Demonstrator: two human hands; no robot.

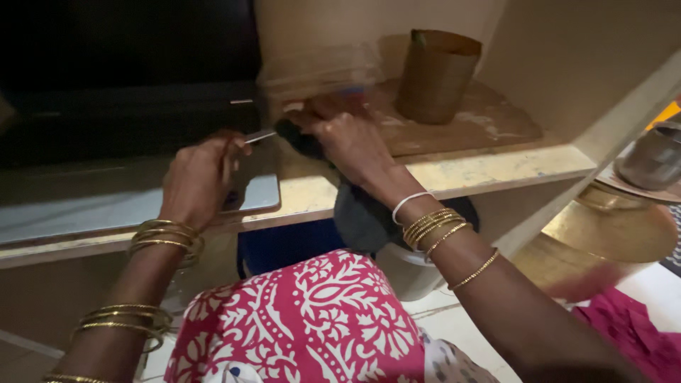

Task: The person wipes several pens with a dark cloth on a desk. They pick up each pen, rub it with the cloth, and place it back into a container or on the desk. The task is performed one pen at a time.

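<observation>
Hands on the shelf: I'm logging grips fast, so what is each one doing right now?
Left hand: closed, pinching a thin metal piece.
Right hand: closed on a dark cloth at the shelf edge.

Pale wooden shelf point(489, 167) across the middle of the frame, front edge worn and paint-flecked. Upper centre: round wooden board point(482, 120) lying on it, brown cylindrical container point(434, 74) standing upright on the board. Left of centre: grey flat panel point(259, 191) resting on the shelf.
</observation>
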